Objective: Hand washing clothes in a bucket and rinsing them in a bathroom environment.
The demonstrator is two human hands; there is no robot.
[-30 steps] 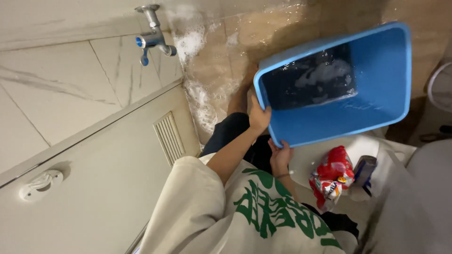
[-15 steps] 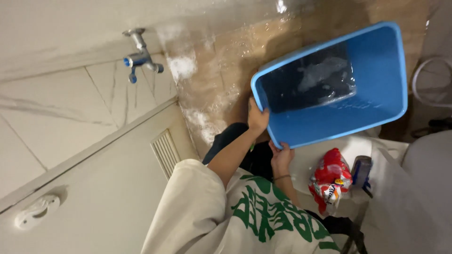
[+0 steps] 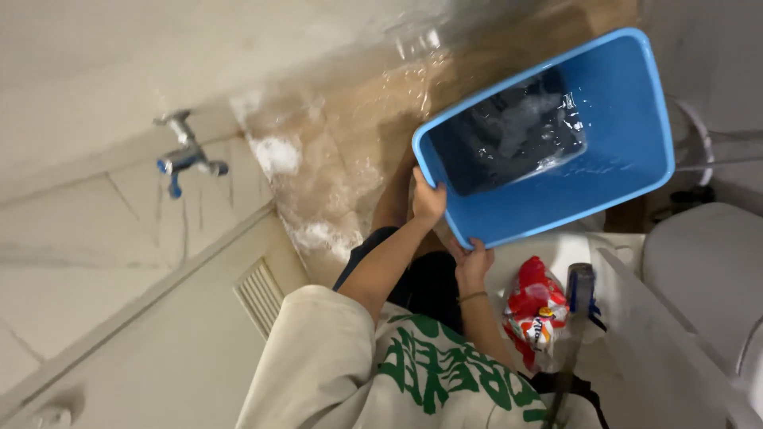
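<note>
- The blue plastic tub [image 3: 604, 175], rectangular with rounded corners and a smooth rim, is tilted above the wet brown floor [image 3: 358, 135]; dark soapy water [image 3: 517, 127] pools in its lower end.
- The left hand [image 3: 427, 199] is clamped over the tub's rim near one corner, with the forearm stretched out from a cream sleeve.
- The right hand [image 3: 473, 262] grips the same short edge at the next corner, wrist bent up.
- Just beside the right hand lies a crinkled red packet [image 3: 532, 306].
- A metal tap [image 3: 187, 159] with a blue handle juts from the pale marbled wall tiles.
</note>
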